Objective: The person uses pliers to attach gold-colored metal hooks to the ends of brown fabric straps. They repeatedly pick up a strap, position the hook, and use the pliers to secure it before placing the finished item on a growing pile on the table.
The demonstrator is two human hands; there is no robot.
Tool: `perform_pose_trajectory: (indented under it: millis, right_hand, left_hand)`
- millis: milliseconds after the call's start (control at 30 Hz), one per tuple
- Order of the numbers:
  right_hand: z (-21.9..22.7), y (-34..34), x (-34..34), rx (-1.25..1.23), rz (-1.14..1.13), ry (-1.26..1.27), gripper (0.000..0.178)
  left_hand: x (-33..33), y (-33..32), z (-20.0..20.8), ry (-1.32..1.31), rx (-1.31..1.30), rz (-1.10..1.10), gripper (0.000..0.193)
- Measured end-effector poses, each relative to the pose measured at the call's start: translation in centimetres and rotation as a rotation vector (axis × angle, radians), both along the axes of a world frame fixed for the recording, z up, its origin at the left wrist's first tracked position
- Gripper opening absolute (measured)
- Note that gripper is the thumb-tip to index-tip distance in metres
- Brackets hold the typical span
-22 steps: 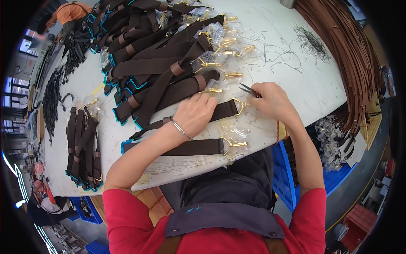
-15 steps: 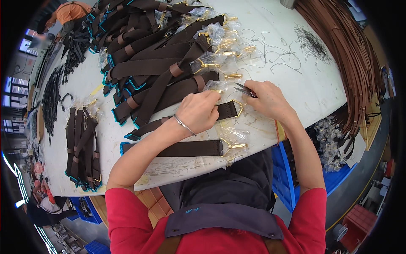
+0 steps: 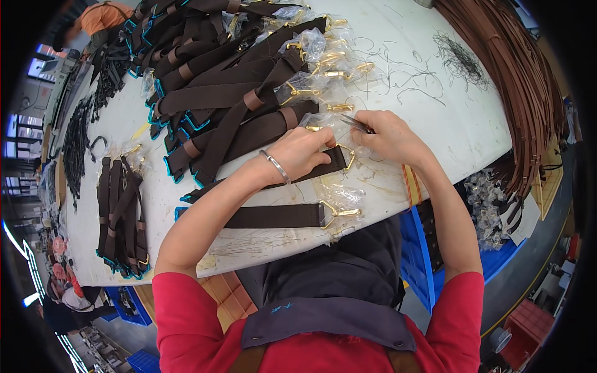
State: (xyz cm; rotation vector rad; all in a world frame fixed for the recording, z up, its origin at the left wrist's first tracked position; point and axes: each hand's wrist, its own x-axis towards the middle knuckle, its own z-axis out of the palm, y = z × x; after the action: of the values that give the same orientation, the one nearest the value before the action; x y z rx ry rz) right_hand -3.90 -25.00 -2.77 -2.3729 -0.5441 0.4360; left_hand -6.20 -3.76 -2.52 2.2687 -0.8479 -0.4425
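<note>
My right hand [image 3: 392, 138] is closed around a pair of thread snips [image 3: 356, 124], its dark pointed blades aimed left. Just left of the blades, my left hand [image 3: 301, 155] grips a dark brown webbing strap [image 3: 336, 160] near its end, thumb and fingers pressed on it. That end carries a gold metal ring [image 3: 350, 158], below the snips. Part of this strap is hidden under my left hand and forearm. Nearer to me lies a second brown strap [image 3: 273, 216], with a gold hook [image 3: 342, 213] partly wrapped in clear plastic.
Beyond my hands, a pile of brown straps [image 3: 205, 99] with blue-wrapped buckles and gold hooks covers the table [image 3: 398, 25]. A smaller strap bundle [image 3: 121, 214] lies at left. Loose threads [image 3: 460, 62] and long brown strips [image 3: 510, 81] are at right. A blue crate [image 3: 418, 255] stands below the edge.
My left hand has rolled slightly, its fingers now spread further along the strap. The snips in my right hand have shifted a little left and up.
</note>
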Motion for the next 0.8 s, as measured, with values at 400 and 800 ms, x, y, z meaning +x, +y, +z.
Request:
perform_pose_trajectory:
  millis: [400, 800]
  right_hand:
    - [2.2, 1.1, -7.0, -0.072, 0.024, -0.304, 0.021]
    - [1.1, 2.4, -7.0, -0.138, -0.012, -0.469, 0.016]
  left_hand:
    - [-1.0, 0.1, -2.4, -0.236, -0.064, 0.159, 0.006]
    - [-1.1, -0.4, -2.0, -0.181, -0.102, 0.209, 0.010]
